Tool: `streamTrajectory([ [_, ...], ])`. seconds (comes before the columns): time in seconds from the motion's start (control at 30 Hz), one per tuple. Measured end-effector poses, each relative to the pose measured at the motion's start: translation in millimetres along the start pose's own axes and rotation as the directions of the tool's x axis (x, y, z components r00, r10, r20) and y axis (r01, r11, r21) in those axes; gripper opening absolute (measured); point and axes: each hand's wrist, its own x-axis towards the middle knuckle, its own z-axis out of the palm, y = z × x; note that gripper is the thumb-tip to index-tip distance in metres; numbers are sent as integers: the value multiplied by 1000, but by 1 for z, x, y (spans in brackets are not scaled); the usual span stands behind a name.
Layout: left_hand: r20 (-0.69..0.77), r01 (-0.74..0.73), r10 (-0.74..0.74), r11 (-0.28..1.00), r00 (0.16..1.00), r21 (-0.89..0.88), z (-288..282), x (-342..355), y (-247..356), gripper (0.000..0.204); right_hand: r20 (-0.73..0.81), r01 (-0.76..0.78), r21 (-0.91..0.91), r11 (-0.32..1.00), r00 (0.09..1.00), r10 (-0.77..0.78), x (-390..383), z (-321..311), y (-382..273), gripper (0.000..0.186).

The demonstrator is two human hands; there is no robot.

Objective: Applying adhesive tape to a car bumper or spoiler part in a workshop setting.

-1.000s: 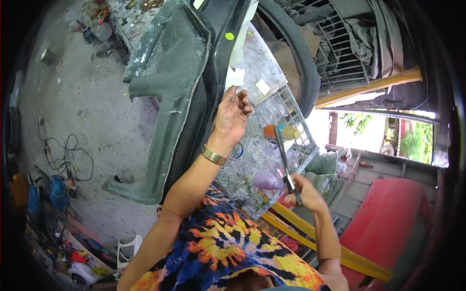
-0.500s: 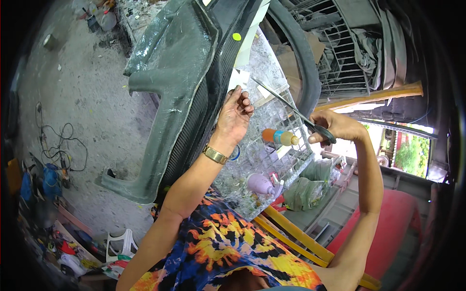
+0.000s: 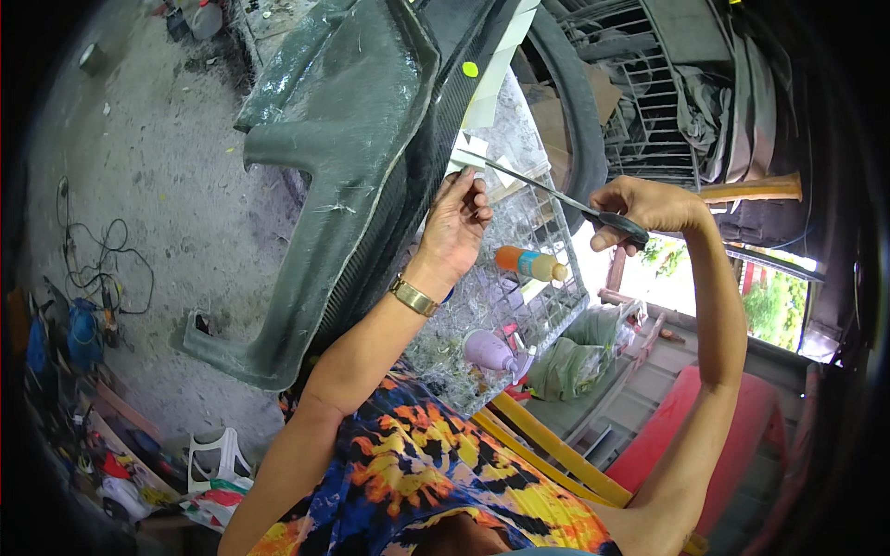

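Note:
My left hand (image 3: 451, 227) is curled below a small white paper piece (image 3: 470, 150), pinching its lower edge. My right hand (image 3: 649, 208) grips long black-handled scissors (image 3: 547, 190), whose blades stretch left to the paper. Left of my hands lies a large grey-green molded part (image 3: 334, 222) alongside a black carbon-weave panel (image 3: 449, 102) with a yellow round spot and a pale paper strip (image 3: 496, 79) along its edge. Beneath my right hand, an orange-and-yellow liquid bottle (image 3: 528, 262) lies on a stained, grid-edged worktop (image 3: 440, 324), with a purple bottle (image 3: 487, 352) nearer me.
Beyond the worktop are a curved dark part (image 3: 584, 120), a metal rack (image 3: 663, 111) and a wooden bar (image 3: 779, 188). Yellow beams (image 3: 533, 449) and a red panel (image 3: 649, 426) sit lower right. At left are cables (image 3: 111, 250), blue tools and a white plastic chair (image 3: 213, 459).
My right hand has risen and moved right, swinging the scissors from upright to slanted, their tips now at the paper. My left hand shifts slightly up and right in the picture.

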Motion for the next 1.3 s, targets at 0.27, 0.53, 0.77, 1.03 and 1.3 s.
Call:
streamTrajectory([
  [0.27, -3, -1, 1, 1000, 1000, 8, 1, -2, 0, 9, -15, 1, -36, 999, 1000, -2, 1, 1, -4, 37],
  [0.53, 3, 0, 0, 1000, 1000, 10, 1, -2, 0, 9, -24, 27, -38, 999, 999, -28, 2, 5, -3, 39],
  [0.77, -2, -3, 3, 1000, 1000, 20, 1, -2, -1, 9, -80, 46, -47, 998, 996, -50, 3, 14, 1, 38],
  [1.03, 6, -6, 6, 1000, 1000, 0, 1, -2, 1, 8, -145, 33, -117, 993, 988, -50, 1, 19, 0, 36],
  [1.3, 22, 18, -18, 1000, 1000, 1, -1, -1, -1, 8, -26, 15, -71, 997, 1000, -17, -1, 8, -3, 43],
])
